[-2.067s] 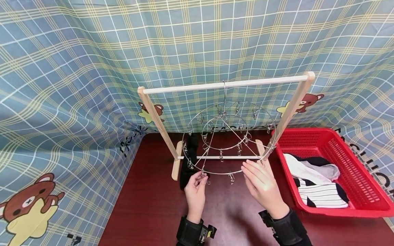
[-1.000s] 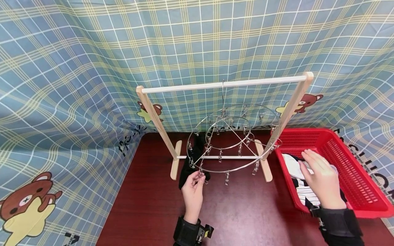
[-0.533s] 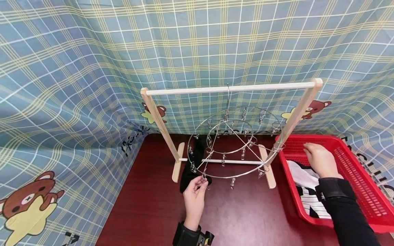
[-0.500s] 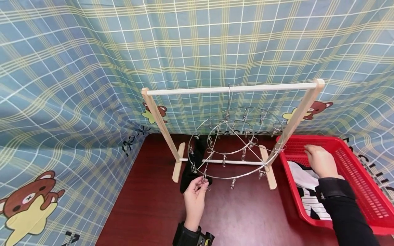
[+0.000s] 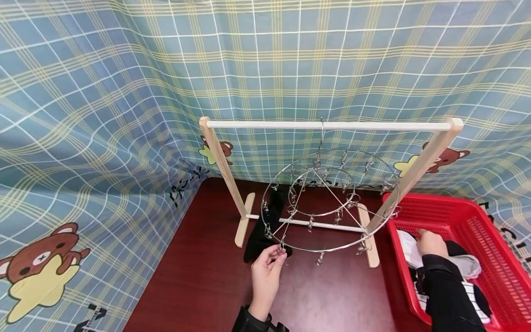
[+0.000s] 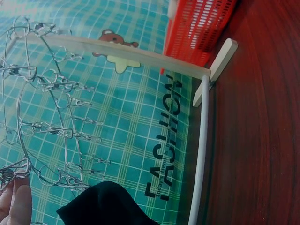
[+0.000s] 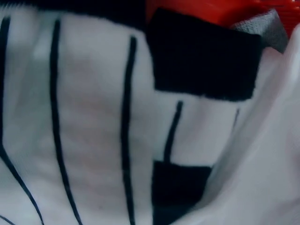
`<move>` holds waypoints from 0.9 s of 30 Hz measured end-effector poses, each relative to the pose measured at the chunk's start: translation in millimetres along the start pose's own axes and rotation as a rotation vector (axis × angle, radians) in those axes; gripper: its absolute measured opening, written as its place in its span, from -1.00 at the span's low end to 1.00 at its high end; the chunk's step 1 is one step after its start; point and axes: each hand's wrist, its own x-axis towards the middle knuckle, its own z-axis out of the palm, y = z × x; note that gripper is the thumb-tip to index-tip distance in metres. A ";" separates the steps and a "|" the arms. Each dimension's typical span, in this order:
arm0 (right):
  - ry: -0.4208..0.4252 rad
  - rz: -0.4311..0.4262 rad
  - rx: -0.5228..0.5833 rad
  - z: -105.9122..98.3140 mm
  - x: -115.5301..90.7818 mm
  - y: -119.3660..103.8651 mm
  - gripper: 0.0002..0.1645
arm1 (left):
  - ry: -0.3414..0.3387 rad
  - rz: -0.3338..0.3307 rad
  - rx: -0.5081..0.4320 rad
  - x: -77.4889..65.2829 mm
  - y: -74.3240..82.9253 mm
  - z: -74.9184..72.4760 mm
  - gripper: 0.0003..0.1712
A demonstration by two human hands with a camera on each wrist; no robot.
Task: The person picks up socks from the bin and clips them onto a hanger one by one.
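Observation:
My left hand (image 5: 266, 279) pinches a metal clip (image 5: 282, 249) at the front of the round wire clip hanger (image 5: 342, 247). The left wrist view shows the thumb and a finger (image 6: 19, 206) at that clip. A black sock (image 5: 259, 240) hangs at the hanger's left side. My right hand (image 5: 432, 243) is down in the red basket (image 5: 435, 199), over a white sock (image 5: 408, 248); its fingertips are hidden. Under that arm lies a white sock with black stripes (image 7: 91, 117), which fills much of the right wrist view. A grey sock (image 5: 468, 266) lies beside it.
The hanger hangs by its hook from the white top bar (image 5: 269, 125) of a wooden stand. The stand's right post (image 5: 419, 168) rises between hanger and basket. Several other clips dangle around both rings. Checked cloth (image 5: 265, 60) surrounds the dark red table (image 5: 199, 276).
My right hand has moved from the hanger's front right rim over to the basket and down onto the socks. The left hand stays at the same clip. The head view has shifted slightly.

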 end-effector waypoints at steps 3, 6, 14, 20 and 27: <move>-0.032 -0.010 0.014 3.2 -0.2 0.7 -0.73 | 0.000 0.013 -0.001 0.2 -0.8 -1.8 -0.80; -0.050 -0.052 0.034 2.8 -3.0 2.9 -0.75 | 0.003 0.028 -0.004 -0.1 -1.5 -1.1 -0.82; -0.052 -0.055 0.061 -1.3 -5.3 1.9 -0.76 | -0.002 0.036 -0.019 -0.4 -2.7 0.2 -0.81; 0.094 0.034 0.125 -11.8 -8.1 -2.1 -0.78 | 0.010 0.020 0.004 -0.5 -0.1 -0.4 -0.81; 0.320 0.121 0.221 -46.9 -11.4 -16.6 -0.76 | 0.009 0.054 0.002 1.0 1.1 -1.5 -0.82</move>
